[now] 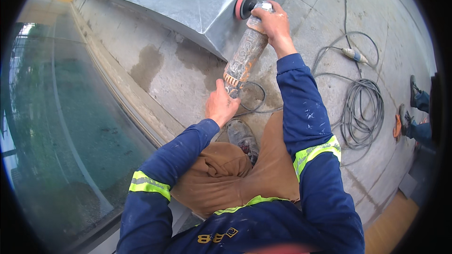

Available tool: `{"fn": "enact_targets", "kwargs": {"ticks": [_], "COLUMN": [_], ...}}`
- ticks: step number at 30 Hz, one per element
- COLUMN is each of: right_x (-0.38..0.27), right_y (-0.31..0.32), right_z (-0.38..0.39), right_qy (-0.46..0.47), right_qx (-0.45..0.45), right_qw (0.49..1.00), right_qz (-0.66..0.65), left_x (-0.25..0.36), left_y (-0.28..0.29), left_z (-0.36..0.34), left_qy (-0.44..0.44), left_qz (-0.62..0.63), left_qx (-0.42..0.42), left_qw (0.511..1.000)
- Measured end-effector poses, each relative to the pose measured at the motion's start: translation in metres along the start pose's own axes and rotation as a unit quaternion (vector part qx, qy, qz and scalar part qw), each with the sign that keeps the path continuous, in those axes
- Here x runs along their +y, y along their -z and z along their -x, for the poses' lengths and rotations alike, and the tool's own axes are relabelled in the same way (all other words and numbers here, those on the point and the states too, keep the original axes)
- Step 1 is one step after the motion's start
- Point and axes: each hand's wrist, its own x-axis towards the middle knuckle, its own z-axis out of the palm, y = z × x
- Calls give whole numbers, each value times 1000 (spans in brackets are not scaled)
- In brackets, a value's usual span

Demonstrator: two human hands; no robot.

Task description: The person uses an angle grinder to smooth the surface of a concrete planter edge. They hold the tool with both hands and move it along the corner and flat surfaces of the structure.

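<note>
Both my hands hold a dusty, worn angle grinder (246,54), its body slanting up and to the right. My left hand (222,104) is wrapped round the rear end, beside the orange vent slots. At the head end, my right hand (274,22) grips the tool just behind its disc. A round pad (245,4), black with a red-pink face, stands on edge against the side of a grey, smooth-faced stone or concrete block (225,19). Whether the pad is spinning I cannot tell. The grinder's cord (258,99) loops away below its rear end.
A coiled grey cable (361,108) with a plug connector (354,55) lies on the paving at the right. To the left runs a large glass pane (70,127). Another person's shoes (404,118) show at the far right. Wet patches (147,66) darken the concrete near the block.
</note>
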Motion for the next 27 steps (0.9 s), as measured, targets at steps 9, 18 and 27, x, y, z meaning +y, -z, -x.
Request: {"fn": "enact_targets", "kwargs": {"ticks": [9, 18, 27], "right_x": [-10, -14, -11], "right_y": [0, 3, 1], "right_z": [-4, -3, -5], "right_qy": [12, 29, 2], "right_qx": [3, 2, 10], "right_qw": [999, 999, 1000], "right_qz": [-33, -35, -17], "left_x": [-1, 2, -2], "left_y": [1, 5, 2], "left_z": [-9, -11, -11], "left_qy": [-8, -27, -23], "left_qz": [10, -1, -12], "left_qx": [34, 24, 21], "left_qw": [999, 999, 999]}}
